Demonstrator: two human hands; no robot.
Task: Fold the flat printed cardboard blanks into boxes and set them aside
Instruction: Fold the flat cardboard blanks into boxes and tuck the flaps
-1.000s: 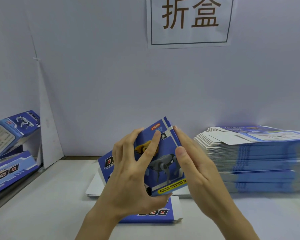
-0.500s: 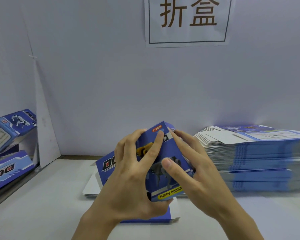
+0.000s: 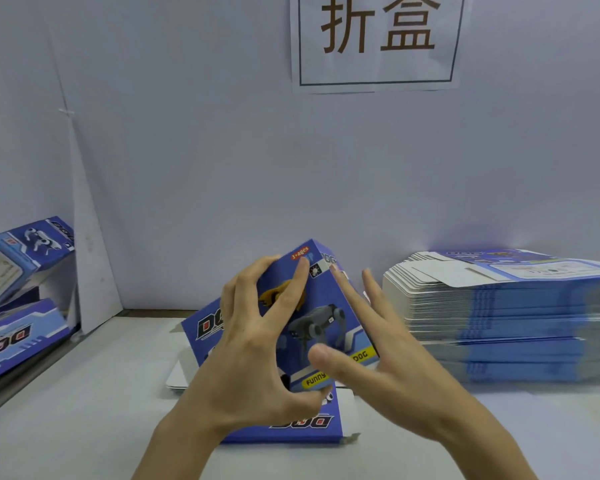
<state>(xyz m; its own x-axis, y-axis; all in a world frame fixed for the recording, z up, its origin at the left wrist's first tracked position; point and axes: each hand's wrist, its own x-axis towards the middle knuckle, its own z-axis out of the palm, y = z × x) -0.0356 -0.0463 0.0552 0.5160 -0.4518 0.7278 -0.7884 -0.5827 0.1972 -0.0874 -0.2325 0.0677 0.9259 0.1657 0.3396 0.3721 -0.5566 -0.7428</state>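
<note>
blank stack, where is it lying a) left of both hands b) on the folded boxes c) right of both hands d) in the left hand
c: the blank stack lies on the table, right of the right hand; the left hand grips a box.

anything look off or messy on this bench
Mildly: the two folded blue printed cardboard boxes at far left lie tilted at different angles, not squarely stacked. The stack of flat blue cardboard blanks at right looks even. The blue box the left hand grips looks undamaged.
</note>
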